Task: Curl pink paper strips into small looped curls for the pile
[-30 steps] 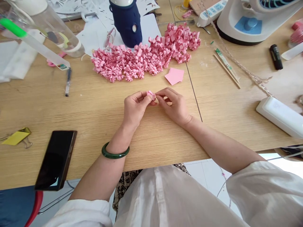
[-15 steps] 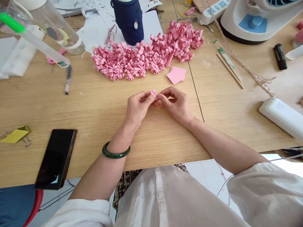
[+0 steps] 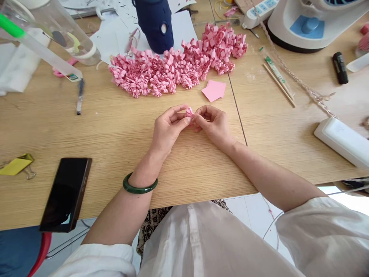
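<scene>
Between my fingertips is a small pink paper flower (image 3: 189,112) with looped petals, partly hidden by the fingers. My left hand (image 3: 170,125) pinches it from the left, thumb below and index finger above. My right hand (image 3: 213,125) closes thumb and fingers on its right side. Just beyond the hands lie pink paper pieces (image 3: 213,90) with angled corners, overlapping flat on the table. Farther back spreads a long heap of pink curled-paper flowers (image 3: 173,71). A dark green bangle (image 3: 140,184) circles my left wrist.
A dark blue cup (image 3: 155,27) stands behind the heap. At left are a clear bottle (image 3: 77,42), a pen (image 3: 80,96), a yellow-marked binder clip (image 3: 19,164) and a phone (image 3: 65,194) over the table edge. At right lie wooden sticks (image 3: 279,84), a marker (image 3: 340,68) and a white block (image 3: 343,138).
My left fingers have lifted and opened slightly around the pink flower, so more of it shows. Both hands stay in nearly the same place; the view has shifted a little.
</scene>
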The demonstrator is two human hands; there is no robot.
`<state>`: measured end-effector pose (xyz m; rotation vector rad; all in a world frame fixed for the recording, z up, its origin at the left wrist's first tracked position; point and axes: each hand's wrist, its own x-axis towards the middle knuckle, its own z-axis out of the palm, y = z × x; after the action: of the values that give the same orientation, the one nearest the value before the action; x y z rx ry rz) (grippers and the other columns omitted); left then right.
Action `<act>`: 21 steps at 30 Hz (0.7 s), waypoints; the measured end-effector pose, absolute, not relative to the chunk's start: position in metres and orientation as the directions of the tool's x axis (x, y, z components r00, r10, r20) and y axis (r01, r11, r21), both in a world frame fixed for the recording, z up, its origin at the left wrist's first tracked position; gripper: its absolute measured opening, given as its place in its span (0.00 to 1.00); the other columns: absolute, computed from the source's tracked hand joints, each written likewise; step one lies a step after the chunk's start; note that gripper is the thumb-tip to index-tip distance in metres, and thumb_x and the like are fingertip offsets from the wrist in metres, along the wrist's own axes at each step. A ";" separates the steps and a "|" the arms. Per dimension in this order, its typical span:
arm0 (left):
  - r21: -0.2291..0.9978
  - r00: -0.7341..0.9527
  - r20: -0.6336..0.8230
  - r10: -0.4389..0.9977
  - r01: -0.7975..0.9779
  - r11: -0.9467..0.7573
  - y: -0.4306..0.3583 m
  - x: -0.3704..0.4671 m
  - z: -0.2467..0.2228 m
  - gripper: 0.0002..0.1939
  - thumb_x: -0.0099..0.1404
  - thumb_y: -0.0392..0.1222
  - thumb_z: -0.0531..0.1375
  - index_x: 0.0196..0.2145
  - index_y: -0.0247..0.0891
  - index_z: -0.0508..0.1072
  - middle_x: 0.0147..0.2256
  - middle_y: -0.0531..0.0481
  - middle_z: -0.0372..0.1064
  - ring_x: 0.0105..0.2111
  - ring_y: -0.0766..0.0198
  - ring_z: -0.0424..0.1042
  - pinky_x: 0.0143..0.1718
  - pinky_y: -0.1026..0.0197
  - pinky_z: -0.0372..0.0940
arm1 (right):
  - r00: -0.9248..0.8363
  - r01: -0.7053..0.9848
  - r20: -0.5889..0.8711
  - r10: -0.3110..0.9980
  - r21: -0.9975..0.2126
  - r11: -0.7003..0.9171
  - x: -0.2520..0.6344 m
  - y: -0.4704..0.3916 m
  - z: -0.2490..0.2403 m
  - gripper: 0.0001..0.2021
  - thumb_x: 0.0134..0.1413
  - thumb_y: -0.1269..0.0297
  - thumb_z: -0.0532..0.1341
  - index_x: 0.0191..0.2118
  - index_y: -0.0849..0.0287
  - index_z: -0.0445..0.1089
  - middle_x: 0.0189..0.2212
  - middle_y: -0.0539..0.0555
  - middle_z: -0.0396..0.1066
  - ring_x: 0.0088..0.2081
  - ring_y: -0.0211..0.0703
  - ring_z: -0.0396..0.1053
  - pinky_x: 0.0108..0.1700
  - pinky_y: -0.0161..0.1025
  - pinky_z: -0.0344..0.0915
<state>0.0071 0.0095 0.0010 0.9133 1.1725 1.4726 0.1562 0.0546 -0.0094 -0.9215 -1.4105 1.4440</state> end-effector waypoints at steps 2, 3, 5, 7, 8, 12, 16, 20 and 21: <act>0.974 -0.227 -0.015 0.974 -0.225 -0.038 0.011 0.006 0.000 0.21 0.53 0.39 0.74 0.46 0.37 0.82 0.35 0.52 0.82 0.37 0.63 0.82 0.44 0.61 0.78 | -0.345 -0.085 0.072 0.936 -0.995 0.045 0.156 0.054 -0.010 0.18 0.58 0.52 0.73 0.31 0.57 0.69 0.28 0.48 0.73 0.27 0.34 0.69 0.30 0.34 0.71; 0.978 -0.235 -0.002 0.972 -0.204 -0.047 0.011 0.006 -0.001 0.20 0.53 0.39 0.74 0.45 0.37 0.82 0.34 0.52 0.82 0.36 0.63 0.81 0.43 0.61 0.78 | -0.349 -0.078 0.073 0.934 -0.996 0.048 0.156 0.054 -0.009 0.17 0.58 0.53 0.73 0.32 0.57 0.69 0.28 0.48 0.73 0.27 0.34 0.69 0.30 0.34 0.71; 0.986 -0.244 0.029 0.969 -0.150 -0.067 0.012 0.005 -0.002 0.19 0.53 0.39 0.73 0.44 0.36 0.82 0.33 0.53 0.81 0.34 0.64 0.80 0.40 0.62 0.78 | -0.347 -0.069 0.077 0.935 -0.996 0.056 0.156 0.052 -0.009 0.16 0.59 0.55 0.73 0.31 0.57 0.69 0.28 0.48 0.73 0.27 0.34 0.70 0.29 0.34 0.72; 0.992 -0.239 0.051 0.970 -0.104 -0.078 0.012 0.004 -0.003 0.19 0.54 0.39 0.72 0.45 0.36 0.82 0.33 0.53 0.81 0.32 0.65 0.80 0.38 0.63 0.78 | -0.341 -0.072 0.081 0.936 -0.996 0.060 0.155 0.051 -0.008 0.15 0.59 0.57 0.73 0.32 0.57 0.68 0.28 0.48 0.73 0.28 0.35 0.72 0.29 0.33 0.72; 0.993 -0.235 0.060 0.970 -0.087 -0.083 0.012 0.004 -0.003 0.19 0.54 0.40 0.72 0.45 0.36 0.83 0.33 0.52 0.81 0.32 0.65 0.80 0.38 0.63 0.78 | -0.340 -0.078 0.084 0.937 -0.995 0.060 0.155 0.050 -0.007 0.14 0.59 0.58 0.72 0.32 0.57 0.69 0.29 0.48 0.73 0.29 0.35 0.73 0.29 0.33 0.72; 0.996 -0.217 0.077 0.973 -0.038 -0.087 0.012 0.004 -0.004 0.18 0.58 0.42 0.71 0.46 0.35 0.82 0.35 0.51 0.82 0.32 0.65 0.80 0.39 0.63 0.78 | -0.332 -0.069 0.109 0.937 -0.993 0.091 0.156 0.050 -0.006 0.09 0.60 0.63 0.70 0.34 0.58 0.71 0.30 0.49 0.74 0.30 0.35 0.73 0.28 0.32 0.72; 0.990 -0.211 0.132 0.969 0.072 -0.119 0.011 0.004 -0.003 0.19 0.59 0.42 0.71 0.48 0.36 0.82 0.39 0.48 0.83 0.37 0.63 0.82 0.41 0.64 0.78 | -0.320 -0.019 0.097 0.942 -0.995 0.096 0.156 0.052 -0.005 0.08 0.59 0.68 0.68 0.31 0.58 0.70 0.27 0.48 0.74 0.27 0.33 0.69 0.27 0.33 0.69; 0.977 -0.229 0.185 0.956 0.147 -0.154 0.009 0.003 -0.001 0.16 0.61 0.42 0.70 0.47 0.37 0.83 0.38 0.48 0.83 0.35 0.64 0.82 0.40 0.65 0.77 | -0.326 0.031 0.071 0.943 -0.996 0.086 0.155 0.053 -0.003 0.08 0.58 0.72 0.67 0.29 0.58 0.69 0.27 0.48 0.73 0.27 0.33 0.67 0.28 0.33 0.67; 0.977 -0.229 0.188 0.955 0.139 -0.160 0.009 0.003 0.000 0.15 0.62 0.43 0.70 0.46 0.36 0.83 0.37 0.48 0.83 0.34 0.65 0.82 0.40 0.65 0.77 | -0.323 0.041 0.071 0.944 -0.995 0.089 0.155 0.053 -0.002 0.08 0.57 0.72 0.66 0.29 0.59 0.69 0.27 0.48 0.73 0.27 0.33 0.67 0.28 0.33 0.67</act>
<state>0.0032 0.0093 -0.0003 1.3067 1.3917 1.4659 0.1549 0.0526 -0.0019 -1.0151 -1.5260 1.3553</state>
